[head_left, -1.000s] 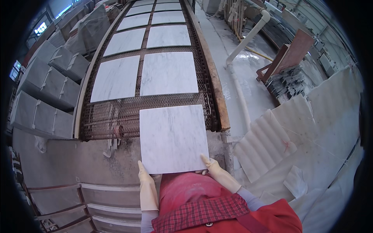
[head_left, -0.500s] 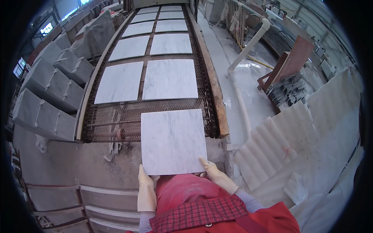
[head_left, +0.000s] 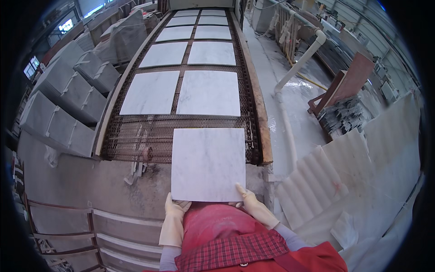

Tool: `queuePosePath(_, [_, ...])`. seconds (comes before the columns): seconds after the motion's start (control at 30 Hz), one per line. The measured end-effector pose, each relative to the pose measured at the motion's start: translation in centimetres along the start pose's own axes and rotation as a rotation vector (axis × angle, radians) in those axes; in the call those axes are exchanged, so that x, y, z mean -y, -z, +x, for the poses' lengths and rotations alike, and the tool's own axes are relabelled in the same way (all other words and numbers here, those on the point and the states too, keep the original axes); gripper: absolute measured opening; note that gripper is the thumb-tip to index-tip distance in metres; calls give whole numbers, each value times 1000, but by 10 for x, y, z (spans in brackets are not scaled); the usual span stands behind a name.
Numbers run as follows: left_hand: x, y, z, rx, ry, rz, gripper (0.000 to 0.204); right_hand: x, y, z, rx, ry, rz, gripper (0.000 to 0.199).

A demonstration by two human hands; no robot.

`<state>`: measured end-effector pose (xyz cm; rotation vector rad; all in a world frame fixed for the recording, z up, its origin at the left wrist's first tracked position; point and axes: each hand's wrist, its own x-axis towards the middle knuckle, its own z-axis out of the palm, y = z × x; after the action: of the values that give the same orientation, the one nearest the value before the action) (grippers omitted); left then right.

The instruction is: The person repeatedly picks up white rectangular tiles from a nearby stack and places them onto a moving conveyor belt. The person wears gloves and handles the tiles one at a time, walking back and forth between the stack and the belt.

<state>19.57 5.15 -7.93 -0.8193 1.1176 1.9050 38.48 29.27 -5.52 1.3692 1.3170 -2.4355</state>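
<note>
Head view: a square white tile (head_left: 208, 165) with faint grey veining is held up at the lower centre of the frame, overlapping the near end of a mesh conveyor (head_left: 122, 147) and hiding part of its front edge; whether it touches the belt cannot be told. The left hand (head_left: 176, 211), in a cream glove, has its fingers at the tile's lower-left corner, partly tucked beneath the near edge. The right hand (head_left: 248, 201), gloved alike, grips the lower-right corner, thumb on the top face and the other fingers mostly hidden underneath. Just below, a red apron (head_left: 217, 222) fills the bottom centre. Farther up the frame, two columns of similar tiles (head_left: 208, 93) lie flat on the conveyor, narrow gaps between them, with a worn wooden rail (head_left: 259, 109) along the right side. Grey slabs (head_left: 68, 120) bound with pale straps lean in rows at the left, close beside the conveyor, and a slatted rack (head_left: 131, 222) takes up the lower left. Right of the rail, a pale pipe (head_left: 297, 70) crosses the wet floor (head_left: 287, 43); beyond it stand a brown board (head_left: 355, 75) and a pile of dark, jagged strips (head_left: 342, 113). Whitish sheeting (head_left: 312, 183), ridged in places, spreads over the lower right, near the right forearm.
</note>
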Motion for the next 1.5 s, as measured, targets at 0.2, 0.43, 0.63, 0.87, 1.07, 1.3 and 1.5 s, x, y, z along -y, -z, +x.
queuePosePath(0.2, [0,6,11,-22,88,130,64,2,-4,0,-24,-8,-27,59])
queuePosePath(0.43, [-12,13,25,3,136,382,76,3,0,6,-38,-20,-43,61])
queuePosePath(0.63, [-12,12,22,1,-23,320,70,5,-1,13,-53,-45,-37,63])
queuePosePath(0.87, [-13,5,14,3,-169,232,61,11,-8,8,-76,-113,-36,67])
queuePosePath(1.07, [-16,1,14,-50,-159,196,60,19,-8,6,-38,-103,-36,64])
queuePosePath(1.3, [-15,1,16,-16,-211,186,61,18,-7,6,-73,-42,-58,59])
queuePosePath(1.5, [-16,-1,20,-11,-194,216,61,29,-12,1,-113,-33,-61,56])
